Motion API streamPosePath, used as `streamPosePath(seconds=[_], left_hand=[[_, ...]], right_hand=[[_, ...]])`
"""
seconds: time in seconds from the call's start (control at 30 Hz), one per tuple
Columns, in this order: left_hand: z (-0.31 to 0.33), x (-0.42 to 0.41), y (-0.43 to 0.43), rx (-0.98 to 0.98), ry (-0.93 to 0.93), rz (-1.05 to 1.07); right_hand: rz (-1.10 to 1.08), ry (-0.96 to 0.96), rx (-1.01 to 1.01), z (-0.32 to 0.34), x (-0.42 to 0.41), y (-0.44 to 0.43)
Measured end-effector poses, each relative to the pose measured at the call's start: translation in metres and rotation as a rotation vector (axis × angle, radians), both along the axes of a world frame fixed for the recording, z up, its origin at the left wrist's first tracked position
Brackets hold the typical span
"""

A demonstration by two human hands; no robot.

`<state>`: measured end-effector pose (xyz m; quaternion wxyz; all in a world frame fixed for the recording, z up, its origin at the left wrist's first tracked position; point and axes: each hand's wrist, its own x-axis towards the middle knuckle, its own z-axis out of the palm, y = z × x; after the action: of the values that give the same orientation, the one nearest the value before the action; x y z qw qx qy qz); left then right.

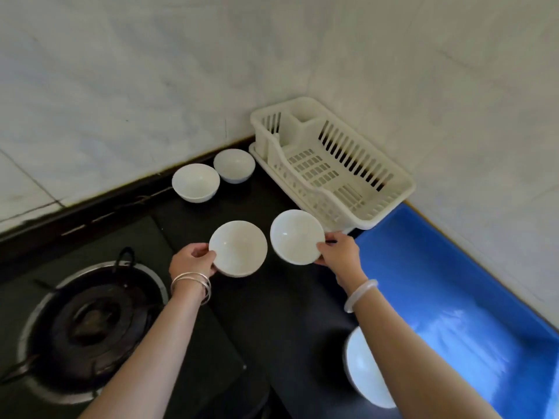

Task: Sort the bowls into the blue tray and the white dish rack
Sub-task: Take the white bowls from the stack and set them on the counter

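My left hand (192, 261) grips the rim of a white bowl (239, 248) above the black counter. My right hand (340, 252) grips a second white bowl (295, 235), tilted, just in front of the white dish rack (390, 204). The rack holds nothing that I can see. Two more white bowls (196, 182) (234, 165) stand on the counter by the back wall. Another white bowl (363, 370) sits near the front, partly hidden under my right forearm. The blue tray (438, 282) lies to the right along the wall, with no bowl visible in it.
A gas burner with a dark pot support (90, 322) takes up the left of the black counter (272, 313). Tiled walls (151, 86) close off the back and the right side, forming a corner behind the rack.
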<state>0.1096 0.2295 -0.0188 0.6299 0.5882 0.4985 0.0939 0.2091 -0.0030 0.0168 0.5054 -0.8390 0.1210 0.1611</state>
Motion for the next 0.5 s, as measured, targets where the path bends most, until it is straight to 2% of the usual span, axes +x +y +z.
streamPosePath(seconds=[0.5], left_hand=[[-0.026, 0.047, 0.052, -0.095, 0.035, 0.194]], right_hand=[[-0.136, 0.117, 0.102, -0.054, 0.063, 0.084]])
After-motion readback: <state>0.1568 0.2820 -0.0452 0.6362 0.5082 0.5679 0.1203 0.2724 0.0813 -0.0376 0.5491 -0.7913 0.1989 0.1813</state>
